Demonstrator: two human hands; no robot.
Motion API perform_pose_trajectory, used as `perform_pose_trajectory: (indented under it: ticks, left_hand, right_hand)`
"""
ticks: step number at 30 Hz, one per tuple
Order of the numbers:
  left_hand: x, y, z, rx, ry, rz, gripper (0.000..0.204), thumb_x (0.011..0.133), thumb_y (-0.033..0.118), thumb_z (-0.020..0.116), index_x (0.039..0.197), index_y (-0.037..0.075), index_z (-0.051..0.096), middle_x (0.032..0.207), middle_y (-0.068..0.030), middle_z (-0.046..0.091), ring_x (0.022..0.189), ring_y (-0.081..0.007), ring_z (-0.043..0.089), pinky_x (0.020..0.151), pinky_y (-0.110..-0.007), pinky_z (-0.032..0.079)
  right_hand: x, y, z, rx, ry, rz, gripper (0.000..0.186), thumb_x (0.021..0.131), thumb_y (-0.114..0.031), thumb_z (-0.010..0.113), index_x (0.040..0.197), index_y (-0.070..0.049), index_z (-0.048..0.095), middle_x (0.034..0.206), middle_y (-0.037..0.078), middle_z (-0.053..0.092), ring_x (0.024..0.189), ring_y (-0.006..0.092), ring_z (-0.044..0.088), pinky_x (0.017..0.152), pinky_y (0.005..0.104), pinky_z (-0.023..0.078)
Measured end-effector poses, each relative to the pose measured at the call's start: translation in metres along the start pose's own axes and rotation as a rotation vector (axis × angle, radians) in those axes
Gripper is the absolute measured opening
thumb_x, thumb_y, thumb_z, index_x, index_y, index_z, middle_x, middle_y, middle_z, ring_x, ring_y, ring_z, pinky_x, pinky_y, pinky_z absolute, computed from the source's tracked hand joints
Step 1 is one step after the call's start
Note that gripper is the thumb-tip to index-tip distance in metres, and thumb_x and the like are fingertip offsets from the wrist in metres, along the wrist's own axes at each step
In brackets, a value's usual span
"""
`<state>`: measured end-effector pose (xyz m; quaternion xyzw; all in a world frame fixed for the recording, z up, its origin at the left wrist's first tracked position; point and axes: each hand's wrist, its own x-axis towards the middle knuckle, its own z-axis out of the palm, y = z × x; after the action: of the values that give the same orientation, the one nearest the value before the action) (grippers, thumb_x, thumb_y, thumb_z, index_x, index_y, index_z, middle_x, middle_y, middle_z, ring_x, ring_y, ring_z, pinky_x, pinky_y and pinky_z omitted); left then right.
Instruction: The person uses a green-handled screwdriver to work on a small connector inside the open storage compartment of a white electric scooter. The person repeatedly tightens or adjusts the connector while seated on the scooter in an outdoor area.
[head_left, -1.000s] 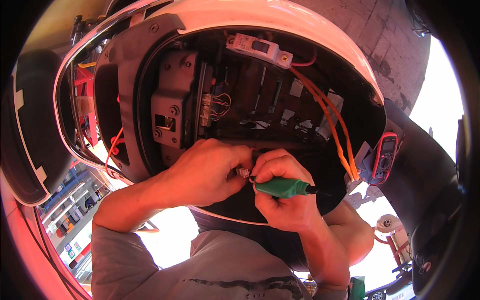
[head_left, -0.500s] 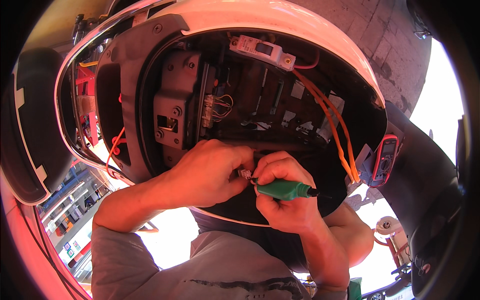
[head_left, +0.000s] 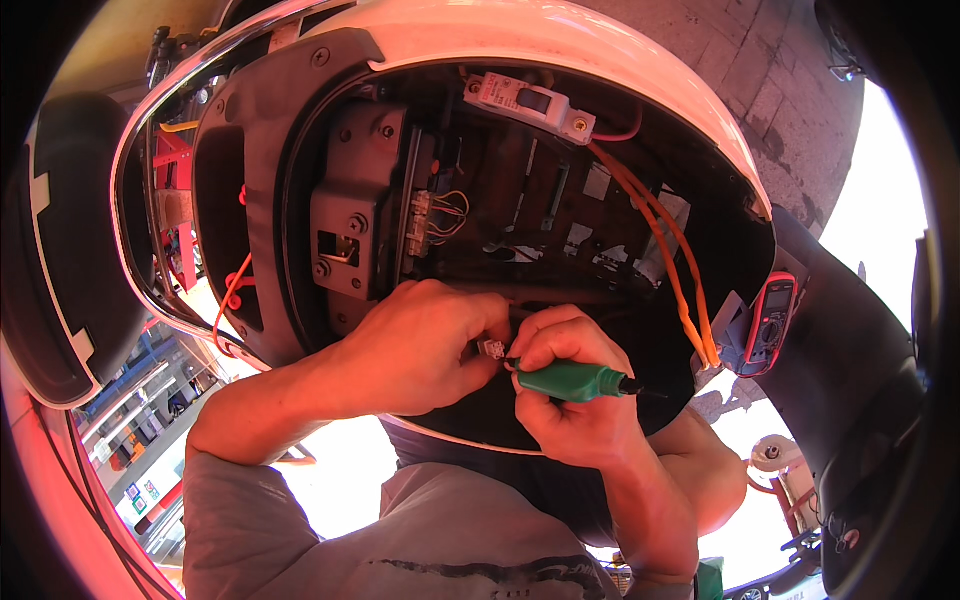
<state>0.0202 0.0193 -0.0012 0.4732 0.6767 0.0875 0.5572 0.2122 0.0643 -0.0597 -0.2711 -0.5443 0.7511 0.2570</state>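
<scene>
Nearest to the eyes, the left hand (head_left: 430,335) is pinching a small pale connector (head_left: 491,349) between thumb and fingers, while the right hand (head_left: 590,415) is grasping a green tool (head_left: 570,381) around its body. The dark tip of the tool is pointing toward the connector, just beside it; whether they are touching, I cannot tell. Both things are staying in the air, over the near edge of the open black compartment (head_left: 640,340).

The connector is looking very light and stiff, probably of plastic and with rather fragile contacts, so its outer sides are offering the safest hold. The tool is seeming light too, with a smooth, maybe slippery body; its wide green part is giving the best grip, away from the thin tip.

Farther in, a metal bracket (head_left: 358,240) is standing at the left, and beside it a wired connector (head_left: 419,225) is showing thin looping wires. A white breaker (head_left: 530,104) is lying along the far wall, and orange cables (head_left: 707,348) are running from it toward the right, near a red multimeter (head_left: 775,315). Beyond the pale shell (head_left: 560,30), paved ground (head_left: 790,130) is showing.
</scene>
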Motion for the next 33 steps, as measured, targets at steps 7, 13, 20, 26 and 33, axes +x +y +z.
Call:
perform_pose_trajectory:
  ticks: [7, 13, 20, 26, 33]
  left_hand:
    - [-0.0007, -0.0002, 0.0002, 0.016, 0.003, 0.023, 0.012, 0.079, 0.006, 0.071, 0.090, 0.004, 0.068, 0.078, -0.0141, 0.070, 0.071, -0.0349, 0.070, 0.061, -0.041, 0.054]
    - [-0.0004, -0.0012, 0.0004, 0.028, 0.010, 0.050, 0.012, 0.079, 0.006, 0.071, 0.090, 0.004, 0.067, 0.080, -0.0148, 0.071, 0.074, -0.0360, 0.070, 0.063, -0.042, 0.055]
    - [-0.0006, -0.0007, 0.0005, 0.043, 0.009, 0.052, 0.012, 0.079, 0.006, 0.071, 0.089, 0.004, 0.067, 0.080, -0.0151, 0.071, 0.074, -0.0364, 0.070, 0.063, -0.043, 0.055]
    - [-0.0005, 0.0000, 0.0000, 0.054, 0.000, 0.052, 0.012, 0.079, 0.007, 0.071, 0.090, 0.004, 0.067, 0.079, -0.0151, 0.070, 0.074, -0.0368, 0.070, 0.063, -0.043, 0.054]
    - [-0.0009, -0.0017, 0.0001, 0.052, 0.002, 0.065, 0.012, 0.079, 0.007, 0.071, 0.090, 0.004, 0.067, 0.078, -0.0161, 0.069, 0.074, -0.0377, 0.069, 0.063, -0.044, 0.054]
  right_hand:
    - [-0.0001, -0.0003, 0.0001, 0.031, -0.002, 0.037, 0.029, 0.070, 0.012, 0.067, 0.094, -0.003, 0.061, 0.092, 0.012, 0.064, 0.084, 0.0289, 0.064, 0.078, 0.0346, 0.053]
    - [-0.0001, -0.0008, 0.0003, 0.018, -0.009, 0.041, 0.029, 0.070, 0.012, 0.067, 0.094, -0.003, 0.061, 0.092, 0.012, 0.064, 0.084, 0.0290, 0.064, 0.080, 0.0348, 0.053]
    - [0.0010, -0.0013, -0.0003, -0.062, -0.022, -0.037, 0.032, 0.069, 0.012, 0.067, 0.095, -0.005, 0.062, 0.095, 0.013, 0.064, 0.082, 0.0286, 0.065, 0.072, 0.0326, 0.053]
    - [0.0014, -0.0031, -0.0011, -0.069, -0.032, -0.037, 0.035, 0.067, 0.014, 0.067, 0.096, -0.005, 0.063, 0.096, 0.013, 0.063, 0.081, 0.0289, 0.065, 0.071, 0.0321, 0.053]
    - [0.0010, -0.0033, -0.0019, -0.066, -0.051, -0.070, 0.038, 0.065, 0.014, 0.067, 0.097, -0.005, 0.065, 0.100, 0.014, 0.063, 0.078, 0.0283, 0.065, 0.070, 0.0302, 0.052]
